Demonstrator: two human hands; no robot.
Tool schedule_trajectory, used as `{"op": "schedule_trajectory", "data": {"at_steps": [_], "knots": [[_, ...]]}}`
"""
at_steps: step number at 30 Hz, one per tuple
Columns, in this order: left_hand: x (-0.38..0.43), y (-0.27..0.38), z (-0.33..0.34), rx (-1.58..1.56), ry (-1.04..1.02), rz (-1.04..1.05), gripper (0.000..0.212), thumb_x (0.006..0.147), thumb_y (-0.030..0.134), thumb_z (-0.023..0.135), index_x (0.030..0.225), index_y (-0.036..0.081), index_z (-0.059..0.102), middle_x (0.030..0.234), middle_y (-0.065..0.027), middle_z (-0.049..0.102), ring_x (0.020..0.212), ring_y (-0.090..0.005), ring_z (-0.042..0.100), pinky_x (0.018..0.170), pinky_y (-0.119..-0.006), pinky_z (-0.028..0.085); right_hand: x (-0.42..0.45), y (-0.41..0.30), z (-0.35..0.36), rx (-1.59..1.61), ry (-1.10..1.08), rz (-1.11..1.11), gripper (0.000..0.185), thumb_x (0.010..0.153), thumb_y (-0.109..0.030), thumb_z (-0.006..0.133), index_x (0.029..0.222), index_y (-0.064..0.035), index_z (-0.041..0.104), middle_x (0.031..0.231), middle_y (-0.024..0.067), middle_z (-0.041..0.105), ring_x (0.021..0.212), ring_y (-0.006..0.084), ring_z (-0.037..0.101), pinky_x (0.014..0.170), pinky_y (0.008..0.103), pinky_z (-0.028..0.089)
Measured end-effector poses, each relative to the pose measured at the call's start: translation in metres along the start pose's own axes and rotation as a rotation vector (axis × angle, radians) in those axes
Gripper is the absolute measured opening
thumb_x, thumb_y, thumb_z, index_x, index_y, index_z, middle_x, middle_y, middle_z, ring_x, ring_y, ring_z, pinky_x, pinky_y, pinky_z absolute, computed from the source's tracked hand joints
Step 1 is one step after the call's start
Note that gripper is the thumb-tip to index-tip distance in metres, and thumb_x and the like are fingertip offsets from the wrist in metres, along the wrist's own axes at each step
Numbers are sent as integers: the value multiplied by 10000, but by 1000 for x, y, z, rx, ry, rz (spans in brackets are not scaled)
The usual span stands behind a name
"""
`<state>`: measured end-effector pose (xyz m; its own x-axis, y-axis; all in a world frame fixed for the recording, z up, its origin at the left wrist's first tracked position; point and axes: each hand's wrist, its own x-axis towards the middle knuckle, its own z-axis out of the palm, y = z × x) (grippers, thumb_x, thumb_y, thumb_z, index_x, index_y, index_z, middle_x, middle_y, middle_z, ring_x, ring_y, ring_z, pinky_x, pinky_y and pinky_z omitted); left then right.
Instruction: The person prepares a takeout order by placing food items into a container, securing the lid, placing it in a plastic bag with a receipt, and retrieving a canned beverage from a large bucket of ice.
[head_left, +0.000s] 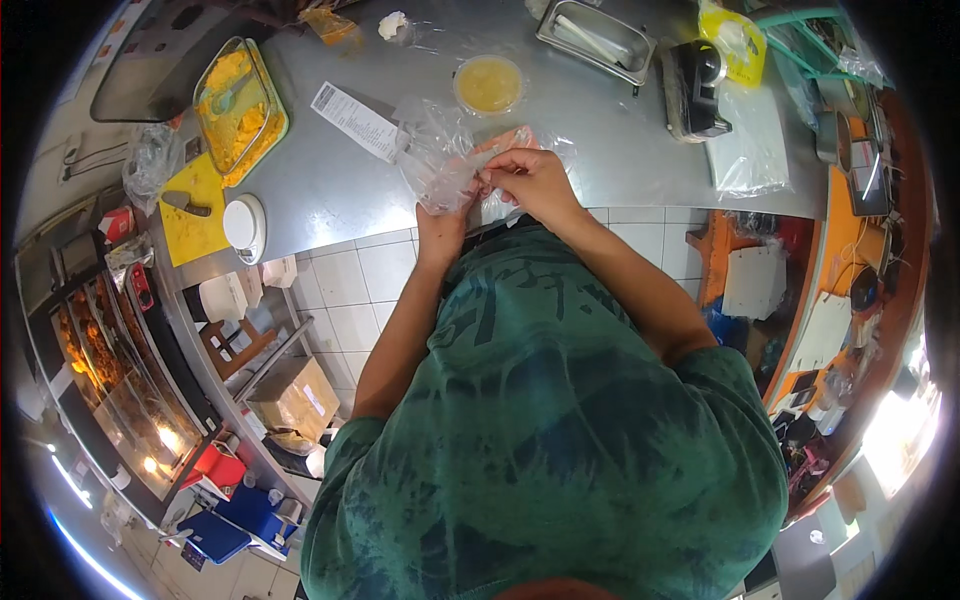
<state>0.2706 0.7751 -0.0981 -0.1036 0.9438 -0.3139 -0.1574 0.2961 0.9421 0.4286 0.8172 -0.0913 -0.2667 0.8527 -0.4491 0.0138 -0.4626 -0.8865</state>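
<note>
At the steel counter's near edge, my left hand (444, 225) grips a crumpled clear plastic bag (439, 161), which partly covers its fingers. My right hand (536, 184) pinches a gathered part of the same plastic between thumb and fingers. An orange-and-white packet (514, 139) lies just behind the hands, partly hidden by them. A printed paper slip (358, 121) touches the bag's left side. Beyond the bag stands a round clear tub with yellowish contents (488, 85).
The steel counter (330, 195) carries a glass dish of orange-yellow food (240, 112), a yellow cutting board (187, 232) with a knife (187, 204), a white scale (244, 225), a steel pan (596, 41), a black device (690, 94) and white plastic bags (750, 150). A food display case (127, 390) stands at left.
</note>
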Motion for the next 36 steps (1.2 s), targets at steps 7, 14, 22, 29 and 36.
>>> {"op": "schedule_trajectory", "data": {"at_steps": [7, 14, 22, 29, 36], "knots": [[0, 5, 0, -106, -9, -34, 338, 879, 100, 688, 1178, -33, 605, 1034, -127, 695, 898, -170, 655, 794, -299, 515, -11, -37, -20, 259, 156, -79, 166, 824, 31, 628, 985, 18, 666, 822, 39, 662, 679, 82, 568, 626, 223, 471], [-6, 1, 13, 96, 120, 168, 337, 812, 82, 728, 1122, -14, 635, 1002, -96, 694, 901, -152, 637, 807, -302, 508, -5, 1, -4, -297, -23, -321, 138, 882, -127, 666, 933, 0, 679, 779, 75, 659, 682, 118, 617, 606, 260, 472], [-10, 13, 12, 159, 172, 114, 369, 790, 50, 731, 1142, 15, 626, 1030, -69, 659, 923, -170, 633, 822, -285, 500, -3, 18, -9, -345, -95, -270, 160, 918, -140, 624, 869, 11, 642, 720, 49, 618, 598, 92, 535, 578, 256, 456], [5, -9, -97, -158, -34, -14, 343, 896, 193, 662, 1132, -45, 589, 947, -83, 664, 875, -159, 642, 811, -298, 516, -9, -14, -44, -192, 145, -372, 206, 952, -132, 549, 1089, 5, 620, 821, 31, 611, 693, 87, 540, 644, 236, 456], [114, 19, -127, 101, 320, -305, 308, 899, 184, 639, 1121, -22, 578, 1014, -104, 651, 853, -184, 642, 745, -300, 527, -20, -36, -55, -96, 293, -343, 251, 984, -186, 547, 1168, -22, 593, 894, 23, 613, 744, 69, 546, 698, 223, 455]]}}
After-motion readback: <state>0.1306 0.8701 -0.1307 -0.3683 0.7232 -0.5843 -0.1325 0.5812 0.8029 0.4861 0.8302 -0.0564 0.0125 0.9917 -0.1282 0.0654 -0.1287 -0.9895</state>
